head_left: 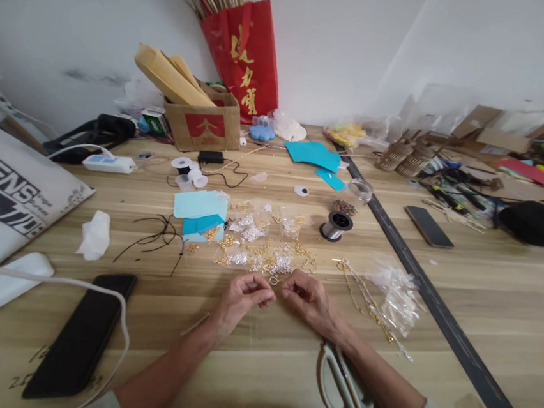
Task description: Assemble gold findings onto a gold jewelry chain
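Observation:
My left hand is closed in a pinch at the middle of the table, and a faint thin thread seems to hang below its fingers. My right hand faces it, thumb and fingers also pressed together. What either pinch holds is too small to make out. A small ring-like piece shows between the fingertips. Just beyond them lie loose silver beads and gold beads, some on clear plastic bags. Partly under my right forearm are pale green-handled scissors.
A wire spool and a jar of beads stand behind the beads. To the right lie gold chains and clear bags. A black phone with a white cable is at left; another phone lies right.

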A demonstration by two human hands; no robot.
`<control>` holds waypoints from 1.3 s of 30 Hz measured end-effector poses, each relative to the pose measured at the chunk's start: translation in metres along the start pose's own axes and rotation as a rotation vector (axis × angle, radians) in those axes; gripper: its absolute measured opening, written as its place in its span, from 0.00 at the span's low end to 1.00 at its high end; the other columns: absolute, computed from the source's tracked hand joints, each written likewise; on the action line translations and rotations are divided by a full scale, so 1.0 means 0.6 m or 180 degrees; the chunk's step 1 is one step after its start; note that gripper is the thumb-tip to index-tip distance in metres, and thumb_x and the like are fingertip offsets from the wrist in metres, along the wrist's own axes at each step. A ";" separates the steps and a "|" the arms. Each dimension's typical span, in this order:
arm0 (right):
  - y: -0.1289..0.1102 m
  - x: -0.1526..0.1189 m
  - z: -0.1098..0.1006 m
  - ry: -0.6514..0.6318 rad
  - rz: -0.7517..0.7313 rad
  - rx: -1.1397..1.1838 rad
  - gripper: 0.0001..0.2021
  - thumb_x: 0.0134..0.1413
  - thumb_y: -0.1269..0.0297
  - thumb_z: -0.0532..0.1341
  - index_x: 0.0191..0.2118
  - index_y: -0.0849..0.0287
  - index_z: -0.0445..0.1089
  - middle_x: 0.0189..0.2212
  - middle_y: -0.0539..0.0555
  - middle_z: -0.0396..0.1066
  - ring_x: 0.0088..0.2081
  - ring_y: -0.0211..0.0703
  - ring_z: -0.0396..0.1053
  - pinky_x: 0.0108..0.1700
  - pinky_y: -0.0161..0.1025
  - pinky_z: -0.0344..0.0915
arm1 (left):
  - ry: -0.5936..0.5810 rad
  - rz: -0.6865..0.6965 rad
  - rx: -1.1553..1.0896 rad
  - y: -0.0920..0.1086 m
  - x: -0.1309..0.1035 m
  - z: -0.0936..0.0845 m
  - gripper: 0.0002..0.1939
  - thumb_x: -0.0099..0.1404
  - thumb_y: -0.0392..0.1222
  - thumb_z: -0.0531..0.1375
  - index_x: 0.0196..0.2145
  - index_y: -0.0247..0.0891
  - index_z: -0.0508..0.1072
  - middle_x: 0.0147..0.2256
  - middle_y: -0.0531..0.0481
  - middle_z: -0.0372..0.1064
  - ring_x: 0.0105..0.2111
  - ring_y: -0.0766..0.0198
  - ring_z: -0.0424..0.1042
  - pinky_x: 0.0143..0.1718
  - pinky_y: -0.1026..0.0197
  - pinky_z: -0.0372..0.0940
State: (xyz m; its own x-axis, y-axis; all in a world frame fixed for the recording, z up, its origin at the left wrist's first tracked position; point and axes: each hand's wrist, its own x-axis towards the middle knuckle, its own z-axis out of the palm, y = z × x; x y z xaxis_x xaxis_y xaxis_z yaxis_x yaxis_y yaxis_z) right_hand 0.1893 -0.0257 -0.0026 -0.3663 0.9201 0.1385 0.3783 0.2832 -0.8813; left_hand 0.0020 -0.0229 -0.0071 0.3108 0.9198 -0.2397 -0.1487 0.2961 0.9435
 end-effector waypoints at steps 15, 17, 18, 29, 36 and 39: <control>-0.009 -0.005 0.003 -0.0336 -0.0792 -0.0456 0.06 0.63 0.70 0.53 0.35 0.60 0.65 0.32 0.54 0.64 0.33 0.40 0.64 0.35 0.36 0.62 | 0.0113 0.0226 0.0663 -0.015 -0.001 0.003 0.02 0.51 0.33 0.64 0.26 0.34 0.75 0.24 0.52 0.71 0.26 0.67 0.68 0.30 0.65 0.62; -0.009 -0.006 0.003 -0.0358 -0.0816 -0.0507 0.05 0.63 0.70 0.53 0.36 0.60 0.65 0.32 0.54 0.64 0.34 0.40 0.65 0.35 0.36 0.63 | 0.0055 0.0231 0.0771 -0.013 -0.001 0.004 0.01 0.51 0.32 0.63 0.25 0.34 0.75 0.24 0.51 0.72 0.26 0.66 0.68 0.31 0.65 0.63; -0.009 -0.006 0.003 -0.0369 -0.0830 -0.0533 0.05 0.63 0.70 0.53 0.36 0.60 0.65 0.33 0.54 0.64 0.34 0.40 0.65 0.35 0.36 0.63 | 0.0039 0.0237 0.0796 -0.011 -0.001 0.004 0.01 0.51 0.32 0.63 0.25 0.34 0.75 0.24 0.51 0.71 0.26 0.66 0.68 0.31 0.65 0.62; -0.010 -0.010 0.006 -0.0385 -0.0993 -0.0792 0.06 0.64 0.66 0.52 0.40 0.59 0.65 0.35 0.55 0.66 0.36 0.41 0.68 0.37 0.37 0.68 | -0.0133 0.0274 0.0768 -0.009 -0.003 0.010 0.06 0.50 0.36 0.64 0.21 0.34 0.70 0.21 0.54 0.66 0.24 0.68 0.63 0.27 0.66 0.58; -0.012 -0.019 0.002 0.0550 -0.1234 -0.1244 0.06 0.62 0.68 0.54 0.44 0.58 0.64 0.42 0.60 0.65 0.41 0.43 0.68 0.32 0.34 0.69 | -0.0128 0.0221 0.0455 -0.010 0.001 0.001 0.08 0.54 0.40 0.63 0.25 0.33 0.70 0.22 0.54 0.66 0.24 0.69 0.64 0.27 0.66 0.59; -0.009 -0.016 0.003 0.0323 -0.1174 -0.1150 0.06 0.63 0.69 0.52 0.42 0.58 0.66 0.38 0.58 0.67 0.40 0.42 0.70 0.36 0.35 0.70 | -0.0076 0.0183 0.0277 -0.004 -0.001 0.002 0.10 0.54 0.43 0.64 0.26 0.33 0.70 0.22 0.53 0.68 0.25 0.68 0.67 0.30 0.65 0.62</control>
State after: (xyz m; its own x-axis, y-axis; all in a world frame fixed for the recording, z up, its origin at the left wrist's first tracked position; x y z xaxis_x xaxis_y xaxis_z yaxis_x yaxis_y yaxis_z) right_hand 0.1894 -0.0365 0.0003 -0.4530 0.7582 0.4690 0.5154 0.6520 -0.5562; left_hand 0.0031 -0.0243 -0.0093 0.3266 0.9278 -0.1800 -0.0851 0.2186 0.9721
